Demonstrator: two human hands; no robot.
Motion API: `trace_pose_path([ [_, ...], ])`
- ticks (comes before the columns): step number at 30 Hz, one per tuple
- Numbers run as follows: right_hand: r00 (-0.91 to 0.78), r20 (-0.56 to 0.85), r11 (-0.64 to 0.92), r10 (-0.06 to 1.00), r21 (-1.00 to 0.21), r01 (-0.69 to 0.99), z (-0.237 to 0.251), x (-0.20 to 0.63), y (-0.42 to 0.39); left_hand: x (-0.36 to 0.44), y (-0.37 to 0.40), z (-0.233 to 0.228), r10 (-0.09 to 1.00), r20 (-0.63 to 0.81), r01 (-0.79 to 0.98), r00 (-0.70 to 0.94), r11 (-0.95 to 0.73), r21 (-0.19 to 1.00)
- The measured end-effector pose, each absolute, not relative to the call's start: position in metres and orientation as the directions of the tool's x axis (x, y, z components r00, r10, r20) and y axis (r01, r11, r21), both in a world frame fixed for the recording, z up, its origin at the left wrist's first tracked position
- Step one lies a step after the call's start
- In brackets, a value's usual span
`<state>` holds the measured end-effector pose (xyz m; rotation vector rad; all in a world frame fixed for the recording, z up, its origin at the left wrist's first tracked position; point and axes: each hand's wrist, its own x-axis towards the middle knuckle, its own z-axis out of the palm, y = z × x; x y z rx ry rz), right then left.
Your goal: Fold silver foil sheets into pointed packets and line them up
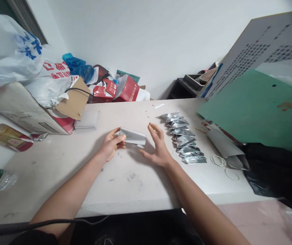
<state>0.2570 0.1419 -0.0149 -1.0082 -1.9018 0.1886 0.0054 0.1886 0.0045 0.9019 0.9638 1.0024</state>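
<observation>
My left hand [112, 144] pinches one end of a folded silvery-grey sheet [134, 136], thumb on top and fingers underneath. The sheet is held just above the white table and looks like foil or coated paper; I cannot tell which. Beyond its free end, my right hand [158, 146] is open, thumb and fingers spread apart and holding nothing. To the right of that hand lies a row of folded silver foil pieces [187, 139], overlapping one another from back to front.
At left stand a cardboard box [38, 115] with plastic bags, a bottle of amber liquid [8, 136] and a white box [86, 119]. On the right are a coil of white cord [217, 160], a rolled grey sheet [224, 146] and a green board [258, 109]. A cable [59, 221] crosses the front.
</observation>
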Motion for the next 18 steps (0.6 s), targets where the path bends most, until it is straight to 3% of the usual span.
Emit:
trace_pose_path([
  [3, -0.298, 0.719, 0.694, 0.628, -0.345, 0.632, -0.011, 0.256, 0.138, 0.005, 0.185, 0.008, 0.922, -0.277, -0.254, 0.271, 0.346, 0.903],
  [6, -0.350, 0.694, 0.699, 0.629, -0.308, 0.646, -0.011, 0.257, 0.139, 0.007, 0.180, 0.011, 0.905, -0.305, -0.242, 0.296, 0.379, 0.893],
  [8, -0.303, 0.666, 0.672, 0.682, -0.407, 0.619, -0.012, 0.258, 0.139, 0.007, 0.178, 0.012, 0.901, -0.307, -0.224, 0.306, 0.381, 0.897],
  [12, -0.074, 0.478, 0.464, 0.875, -0.787, 0.407, -0.011, 0.253, 0.135, 0.004, 0.177, 0.017, 0.927, -0.259, -0.179, 0.271, 0.313, 0.933],
  [18, 0.056, 0.312, 0.295, 0.948, -0.934, 0.201, -0.012, 0.241, 0.120, -0.002, 0.174, 0.029, 0.939, -0.018, -0.049, 0.344, 0.037, 0.998],
])
